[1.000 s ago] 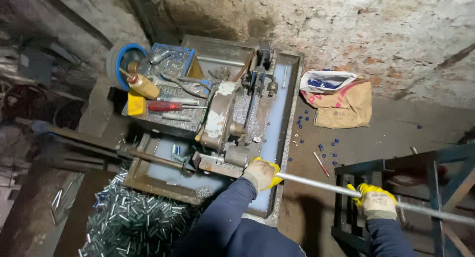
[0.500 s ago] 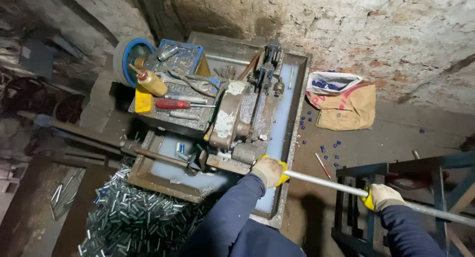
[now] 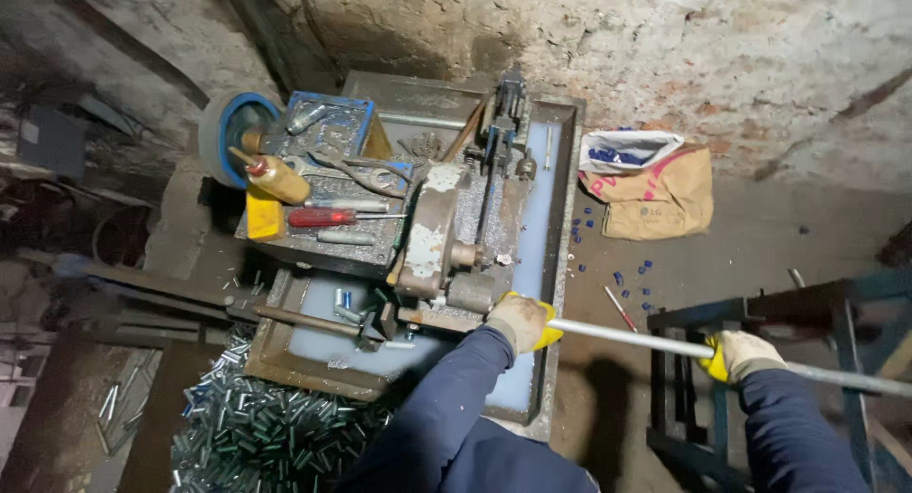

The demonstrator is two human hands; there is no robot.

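Head view: long metal rod (image 3: 632, 339) runs level from machine (image 3: 446, 246) toward right edge; gloved left hand (image 3: 522, 320) grips rod's machine end, gloved right hand (image 3: 741, 354) clasps rod further out, over blue stand (image 3: 703, 398)

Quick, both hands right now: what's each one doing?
Left hand: gloved, closed around the metal rod at its end by the machine.
Right hand: gloved, closed around the same rod farther out.

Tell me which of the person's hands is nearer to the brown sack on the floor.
The right, narrowly. The right hand grips the metal rod below and slightly right of the brown sack; the left hand holds the rod's machine end, lower left of the sack.
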